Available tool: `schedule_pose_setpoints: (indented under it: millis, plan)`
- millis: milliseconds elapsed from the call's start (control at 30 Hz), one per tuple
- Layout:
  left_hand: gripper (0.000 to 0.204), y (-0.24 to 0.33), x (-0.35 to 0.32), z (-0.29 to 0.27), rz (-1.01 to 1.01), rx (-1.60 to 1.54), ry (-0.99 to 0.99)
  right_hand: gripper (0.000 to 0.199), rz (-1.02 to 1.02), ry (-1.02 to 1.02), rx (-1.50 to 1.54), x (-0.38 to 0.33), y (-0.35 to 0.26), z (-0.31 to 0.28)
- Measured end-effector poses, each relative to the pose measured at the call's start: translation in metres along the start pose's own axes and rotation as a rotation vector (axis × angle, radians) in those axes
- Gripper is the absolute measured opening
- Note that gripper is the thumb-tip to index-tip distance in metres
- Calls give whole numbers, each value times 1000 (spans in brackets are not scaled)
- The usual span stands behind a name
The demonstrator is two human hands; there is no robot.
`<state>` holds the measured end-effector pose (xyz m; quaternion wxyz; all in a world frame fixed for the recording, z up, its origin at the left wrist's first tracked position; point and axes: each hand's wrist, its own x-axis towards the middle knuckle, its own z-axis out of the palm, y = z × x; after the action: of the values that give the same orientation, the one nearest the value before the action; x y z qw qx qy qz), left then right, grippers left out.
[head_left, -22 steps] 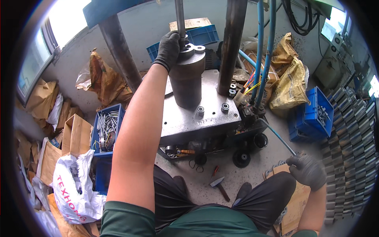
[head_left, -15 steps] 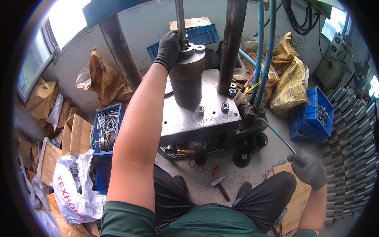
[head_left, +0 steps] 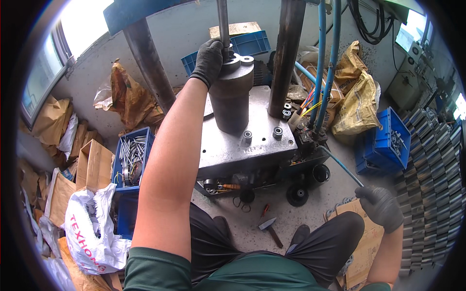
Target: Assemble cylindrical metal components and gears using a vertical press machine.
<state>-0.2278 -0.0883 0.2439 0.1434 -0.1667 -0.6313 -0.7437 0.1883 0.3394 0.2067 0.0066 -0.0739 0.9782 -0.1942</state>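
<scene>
Right grip (head_left: 381, 208) wrapped round the lever (head_left: 342, 167), slightly higher than a moment ago; left grip (head_left: 208, 62) against the rod (head_left: 223, 22), closure hidden; cylinder (head_left: 230, 104) upright just below it, unmoved, so work there seems unadvanced.

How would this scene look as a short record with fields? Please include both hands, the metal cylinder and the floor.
Left hand: gloved, at the vertical rod, near the cylinder's top; grip partly hidden
Right hand: gloved, closed around the end of a blue bar
Metal cylinder: upright, on a metal plate
Near cylinder: two small ring-shaped parts, on the plate
Floor: hammer, between the person's feet
</scene>
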Motion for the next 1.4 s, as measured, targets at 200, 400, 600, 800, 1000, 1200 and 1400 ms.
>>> schedule_pose_setpoints:
  millis: [200, 400, 600, 800, 1000, 1200, 1400]
  plan:
    - [34, 0, 1, -3, -18, 61, -18, 26, -15, -163, -114, 1, 5, 1]
    - [31, 0, 0, -2, 14, -9, -14, 25, 1, -94, -88, 1, 0, 1]
    - [31, 0, 0, -1, -2, -19, -11, 27, 40, 46, 106, -2, 8, 6]
    - [32, 2, -1, -3, 12, -3, -25, 31, 23, 82, 50, -1, -1, 2]
    - [31, 2, -3, 0, -11, -16, -5, 27, 15, 37, 30, 2, 12, 5]
    - [31, -1, 1, -4, 1, 0, -24, 26, -78, -119, -205, 1, 13, 3]
    - [32, -1, -1, 0, -8, 2, -37, 25, -22, -19, -56, 9, 17, 0]
